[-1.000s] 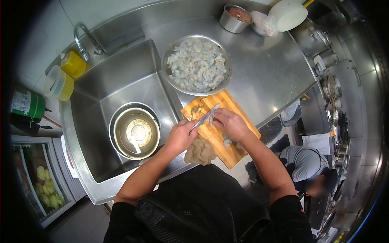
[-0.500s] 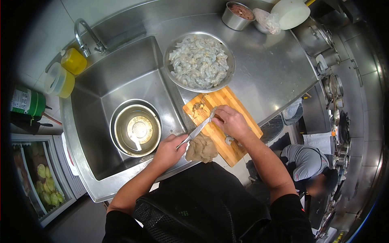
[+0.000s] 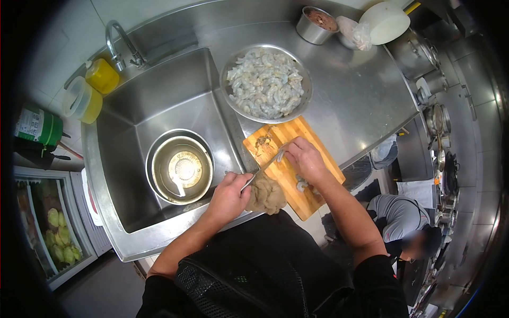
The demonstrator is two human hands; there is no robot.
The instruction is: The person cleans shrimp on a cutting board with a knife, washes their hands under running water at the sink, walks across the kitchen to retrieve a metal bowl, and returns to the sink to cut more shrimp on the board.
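Observation:
My left hand (image 3: 230, 198) is closed around the handle of a knife (image 3: 265, 167). Its blade is turned nearly edge-on and slants up to the right. Over the wooden cutting board (image 3: 313, 139), my right hand (image 3: 304, 160) pinches a peeled shrimp (image 3: 281, 154), and the knife tip touches or almost touches it. Dark scraps (image 3: 263, 142) lie at the board's upper left corner. Another shrimp (image 3: 301, 184) rests on the board below my right wrist. A crumpled brown cloth (image 3: 266, 194) sits between the knife handle and the board. Beyond the board, a metal bowl (image 3: 226, 98) is heaped with shrimp (image 3: 265, 82).
Left of the board is a steel sink (image 3: 164, 108) with a pot (image 3: 208, 180) of liquid and a faucet (image 3: 119, 45). A metal container (image 3: 313, 33) of dark reddish food stands at the back. Another person (image 3: 400, 214) bends over at the right, near cookware.
The knife blade has rolled from showing its flat side to nearly edge-on. My left hand has shifted slightly right. The view has moved a little, and the person at right has changed posture.

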